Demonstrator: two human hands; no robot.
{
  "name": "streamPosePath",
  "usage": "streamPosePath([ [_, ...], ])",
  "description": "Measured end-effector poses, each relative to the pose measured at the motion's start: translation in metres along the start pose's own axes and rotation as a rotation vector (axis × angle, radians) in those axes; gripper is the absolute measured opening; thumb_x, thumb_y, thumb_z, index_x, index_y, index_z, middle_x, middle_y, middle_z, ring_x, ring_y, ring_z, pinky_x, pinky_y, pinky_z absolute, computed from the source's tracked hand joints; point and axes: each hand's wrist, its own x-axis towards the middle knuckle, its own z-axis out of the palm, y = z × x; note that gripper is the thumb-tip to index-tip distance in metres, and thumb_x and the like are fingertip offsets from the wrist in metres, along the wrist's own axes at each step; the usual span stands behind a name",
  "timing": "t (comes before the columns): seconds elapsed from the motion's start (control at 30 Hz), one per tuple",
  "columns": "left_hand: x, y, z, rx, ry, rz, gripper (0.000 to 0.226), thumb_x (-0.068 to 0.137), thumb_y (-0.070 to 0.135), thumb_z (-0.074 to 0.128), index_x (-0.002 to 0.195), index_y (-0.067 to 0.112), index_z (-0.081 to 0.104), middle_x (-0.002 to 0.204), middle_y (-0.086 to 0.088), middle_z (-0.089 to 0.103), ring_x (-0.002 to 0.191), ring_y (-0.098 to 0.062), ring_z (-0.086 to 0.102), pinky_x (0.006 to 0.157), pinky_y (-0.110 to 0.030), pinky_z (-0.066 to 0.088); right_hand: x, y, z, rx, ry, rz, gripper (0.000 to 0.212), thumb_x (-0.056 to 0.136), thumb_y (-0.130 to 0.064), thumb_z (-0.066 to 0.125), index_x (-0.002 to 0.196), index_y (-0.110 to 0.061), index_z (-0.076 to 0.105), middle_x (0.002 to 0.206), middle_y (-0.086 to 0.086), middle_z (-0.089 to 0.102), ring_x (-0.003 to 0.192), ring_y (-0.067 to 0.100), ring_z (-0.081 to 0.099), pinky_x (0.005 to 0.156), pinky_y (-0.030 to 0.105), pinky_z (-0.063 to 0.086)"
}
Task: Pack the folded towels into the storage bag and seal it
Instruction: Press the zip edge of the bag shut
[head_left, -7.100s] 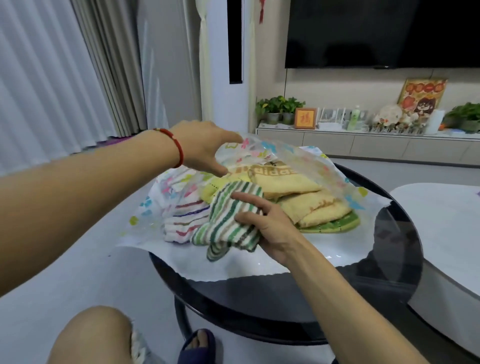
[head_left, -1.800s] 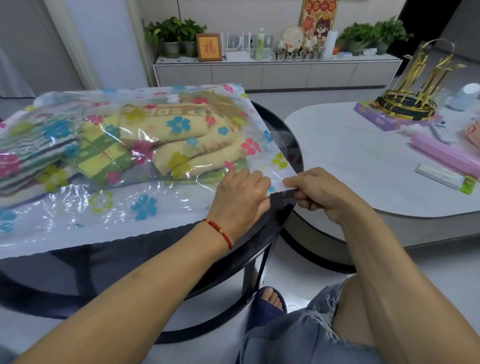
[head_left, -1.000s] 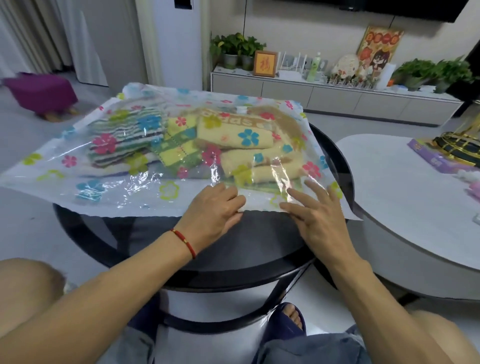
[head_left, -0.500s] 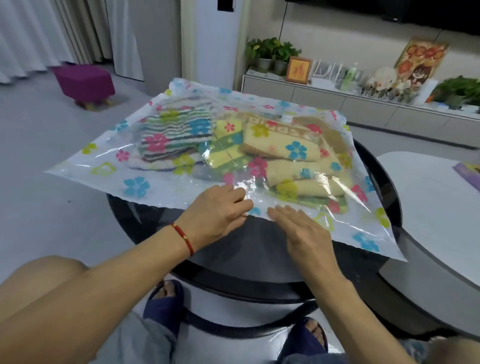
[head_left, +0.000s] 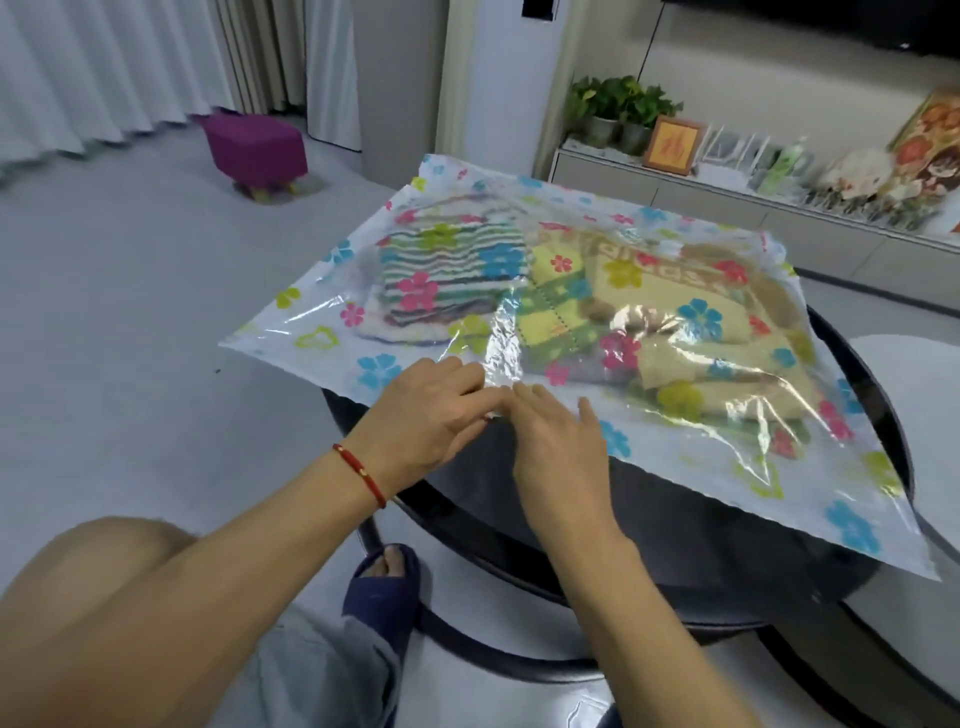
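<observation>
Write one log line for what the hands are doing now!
stage: sealing | left hand: pressing storage bag near edge | right hand: flat on same edge | towels: inside bag

The clear flower-printed plastic storage bag (head_left: 332, 332) veils the folded towels inside: glare and creases blur the yellow towel (head_left: 670, 306), whose brown lettering cannot be read. The round black glass bench (head_left: 852, 353) is mostly covered by the bag, and its far rim is hidden. Where the left hand (head_left: 426, 415) and right hand (head_left: 558, 441) meet on the bag's near edge, the seal strip cannot be made out. Small ornaments on the white wall cabinet (head_left: 727, 202) are smeared by motion.
</observation>
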Motion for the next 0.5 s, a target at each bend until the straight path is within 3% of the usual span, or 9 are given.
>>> streamPosePath([
  [0.13, -0.014, -0.012, -0.007, 0.056, -0.054, -0.042, 0.014, 0.081, 0.014, 0.071, 0.079, 0.012, 0.058, 0.076, -0.007, 0.054, 0.065, -0.028, 0.05, 0.054, -0.039, 0.039, -0.011, 0.018, 0.01, 0.071, 0.116, 0.008, 0.059, 0.076, 0.019, 0.05, 0.123, -0.012, 0.07, 0.122, 0.011, 0.073, 0.12, 0.035, 0.066, 0.105, 0.062, 0.044],
  [0.3, -0.046, -0.051, -0.037, 0.086, -0.04, -0.188, 0.016, 0.089, 0.025, 0.064, 0.078, 0.014, 0.063, 0.079, -0.004, 0.059, 0.07, -0.028, 0.055, 0.061, -0.039, 0.041, -0.028, 0.039, 0.01, 0.109, 0.105, 0.099, 0.067, 0.081, 0.025, 0.053, 0.13, -0.018, 0.071, 0.137, 0.006, 0.069, 0.135, 0.028, 0.058, 0.116, 0.061, 0.036],
  [0.43, -0.067, -0.058, -0.051, 0.085, -0.061, -0.265, 0.031, 0.094, 0.037, 0.048, 0.083, 0.013, 0.064, 0.083, -0.004, 0.06, 0.077, -0.029, 0.055, 0.063, -0.044, 0.045, -0.025, 0.016, 0.004, 0.074, 0.133, 0.11, 0.034, 0.088, 0.008, 0.062, 0.115, -0.007, 0.075, 0.117, 0.013, 0.074, 0.116, 0.039, 0.067, 0.098, 0.058, 0.05],
  [0.5, -0.068, -0.051, -0.048, 0.064, -0.037, -0.263, 0.032, 0.094, 0.035, 0.047, 0.082, 0.01, 0.062, 0.083, -0.005, 0.06, 0.076, -0.03, 0.055, 0.063, -0.045, 0.046, -0.011, -0.018, 0.003, 0.073, 0.146, 0.022, 0.037, 0.092, -0.009, 0.066, 0.129, -0.013, 0.068, 0.122, 0.008, 0.071, 0.118, 0.035, 0.064, 0.099, 0.058, 0.048],
])
